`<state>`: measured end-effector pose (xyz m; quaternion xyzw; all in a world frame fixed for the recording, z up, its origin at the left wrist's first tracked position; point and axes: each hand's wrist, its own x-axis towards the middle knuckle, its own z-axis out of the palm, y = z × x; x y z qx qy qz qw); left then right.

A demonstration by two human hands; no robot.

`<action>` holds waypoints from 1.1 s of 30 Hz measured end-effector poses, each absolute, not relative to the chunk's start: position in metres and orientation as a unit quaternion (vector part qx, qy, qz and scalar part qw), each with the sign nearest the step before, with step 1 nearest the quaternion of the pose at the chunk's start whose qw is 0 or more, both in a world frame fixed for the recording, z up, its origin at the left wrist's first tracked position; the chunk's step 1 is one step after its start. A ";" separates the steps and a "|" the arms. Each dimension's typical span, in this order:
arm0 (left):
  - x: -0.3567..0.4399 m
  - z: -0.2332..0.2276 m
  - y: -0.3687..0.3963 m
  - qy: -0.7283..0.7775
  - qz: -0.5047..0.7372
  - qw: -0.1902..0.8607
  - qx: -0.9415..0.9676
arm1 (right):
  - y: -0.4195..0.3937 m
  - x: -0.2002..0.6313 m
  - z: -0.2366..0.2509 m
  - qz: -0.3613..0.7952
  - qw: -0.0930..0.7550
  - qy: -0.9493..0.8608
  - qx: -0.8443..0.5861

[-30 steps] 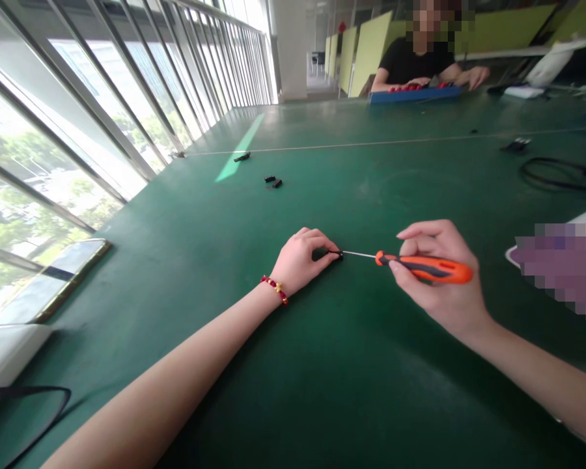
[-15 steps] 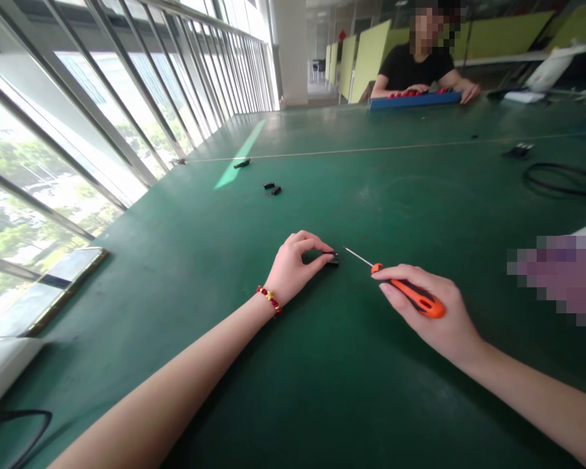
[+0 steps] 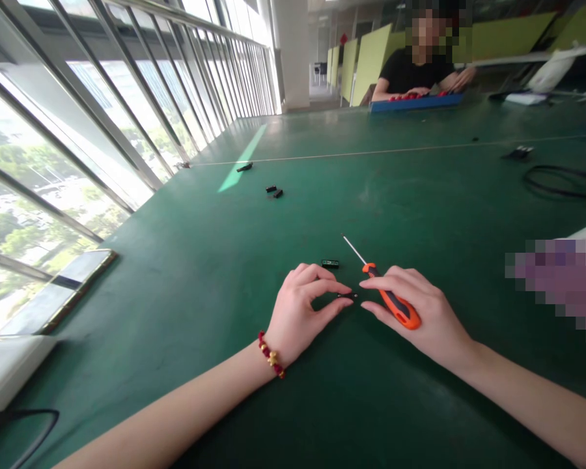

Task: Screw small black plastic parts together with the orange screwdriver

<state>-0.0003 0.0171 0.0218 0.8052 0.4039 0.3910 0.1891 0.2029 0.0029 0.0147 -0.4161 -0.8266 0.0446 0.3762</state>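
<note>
A wide green table [image 3: 420, 195] fills the view, running far ahead; tall slanted windows [image 3: 102, 130] line the left side w/ trees outside; a flat framed panel [image 3: 53, 293] lies at the table's left edge, near; a black cable loop [image 3: 557, 182] sits far right. At the far end a person in a black top [image 3: 410, 68] sits w/ both hands at a long blue tray [image 3: 415, 102] holding red pieces.

Near centre, two bare forearms reach in from the near edge. Left hand [image 3: 297, 319], w/ a red-and-gold bead bracelet [image 3: 271, 355] on the wrist, rests on the table; thumb and forefinger nearly closed, pinching one end of a tiny black part [image 3: 348, 296]. Right hand [image 3: 415, 312] is just right of it; forefinger tip meets the other end of that part, other fingers curled round the orange-and-black handle of a small screwdriver [image 3: 390, 303]; thin metal shaft points up and away to the left, tip free in the air over the table.

The tiny part lies on the table betw. the two hands. Just beyond, a small black block [image 3: 330, 264] sits alone, untouched, near the shaft; farther off to the left, two more small black pieces [image 3: 274, 191] and a black clip [image 3: 245, 167].
</note>
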 end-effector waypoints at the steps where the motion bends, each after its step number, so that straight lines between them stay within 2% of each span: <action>1: -0.001 0.022 0.014 0.405 0.391 0.191 0.804 | 0.002 0.203 0.015 0.040 0.373 -0.832 -0.409; 19: -0.003 0.019 0.013 0.381 0.356 0.160 0.838 | 0.000 0.201 0.017 0.002 0.350 -0.867 -0.354; 30: -0.004 0.020 0.012 0.402 0.346 0.172 0.830 | 0.001 0.200 0.016 0.032 0.348 -0.864 -0.364; 33: -0.005 0.020 0.013 0.415 0.345 0.177 0.823 | 0.002 0.202 0.017 0.040 0.376 -0.848 -0.371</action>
